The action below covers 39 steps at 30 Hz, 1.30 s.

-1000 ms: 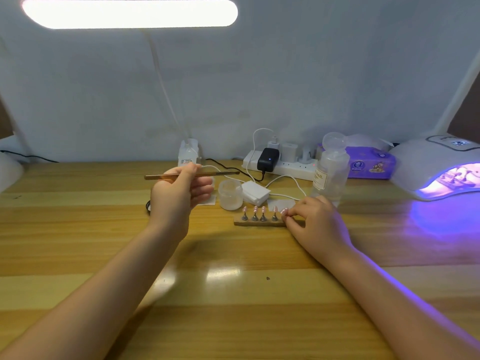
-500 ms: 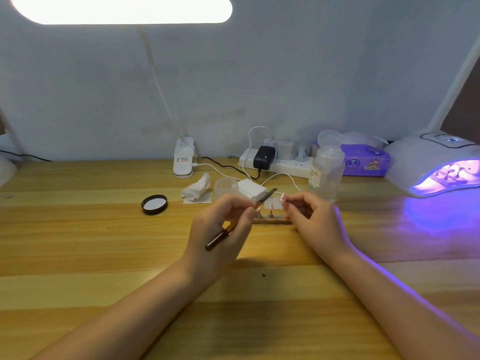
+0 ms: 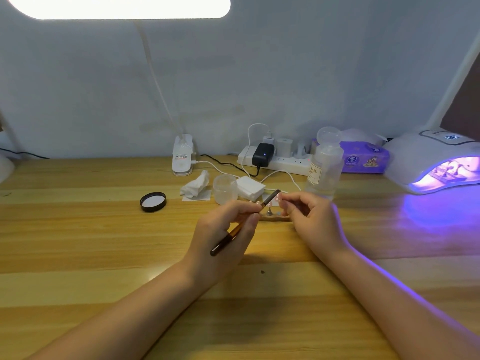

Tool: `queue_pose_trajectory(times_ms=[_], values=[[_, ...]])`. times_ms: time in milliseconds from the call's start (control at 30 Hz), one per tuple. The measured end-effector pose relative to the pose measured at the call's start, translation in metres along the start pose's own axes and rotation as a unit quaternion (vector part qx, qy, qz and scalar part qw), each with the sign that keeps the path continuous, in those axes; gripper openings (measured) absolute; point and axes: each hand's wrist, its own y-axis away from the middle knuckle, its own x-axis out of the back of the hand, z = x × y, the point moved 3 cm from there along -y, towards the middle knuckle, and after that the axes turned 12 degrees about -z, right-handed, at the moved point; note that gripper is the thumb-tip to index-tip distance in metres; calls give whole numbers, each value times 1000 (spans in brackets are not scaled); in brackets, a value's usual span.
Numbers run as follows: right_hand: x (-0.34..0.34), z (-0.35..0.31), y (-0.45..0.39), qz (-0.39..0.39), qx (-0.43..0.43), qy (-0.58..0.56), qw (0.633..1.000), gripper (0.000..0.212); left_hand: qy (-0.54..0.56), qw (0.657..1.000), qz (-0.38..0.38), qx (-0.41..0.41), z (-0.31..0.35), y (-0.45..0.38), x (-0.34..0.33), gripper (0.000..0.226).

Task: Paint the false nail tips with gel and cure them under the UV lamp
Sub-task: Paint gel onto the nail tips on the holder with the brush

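Note:
My left hand (image 3: 223, 229) grips a brown gel brush (image 3: 241, 224) like a pen, its dark tip pointing up-right at a pale pink nail tip (image 3: 278, 197). My right hand (image 3: 311, 216) pinches that nail tip on its small stand just above the wooden holder (image 3: 275, 218). Another stand (image 3: 269, 211) remains upright on the holder, mostly hidden behind my hands. At the far right the white UV lamp (image 3: 426, 157) glows purple, with things inside that I cannot make out.
A clear gel jar (image 3: 224, 189) and its black lid (image 3: 153, 201) sit on the wooden table (image 3: 78, 242). A crumpled wipe (image 3: 196, 185), white pads (image 3: 250, 188), a clear bottle (image 3: 324, 170), a power strip (image 3: 275, 158) and a purple tissue pack (image 3: 366, 157) line the back.
My left hand brought the brush down from the jar to the nail tip. My right hand lifted one nail tip off the holder. The camera tilted slightly.

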Motion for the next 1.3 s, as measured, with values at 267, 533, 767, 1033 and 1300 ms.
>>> queue_pose_trajectory(times_ms=[267, 533, 767, 1033, 1300], values=[[0, 1, 0, -9, 3, 8, 1000, 19, -15, 1000, -23, -4, 1, 0, 1, 18], [1, -1, 1, -12, 5, 4, 1000, 21, -3, 1000, -2, 7, -1, 0, 1, 19], [1, 0, 1, -8, -4, -7, 1000, 20, 52, 998, -10, 25, -6, 2, 1, 22], [1, 0, 2, -3, 9, 3, 1000, 20, 67, 997, 19, 25, -4, 0, 1, 21], [2, 1, 1, 5, -3, -5, 1000, 20, 75, 996, 14, 46, -6, 3, 2, 17]])
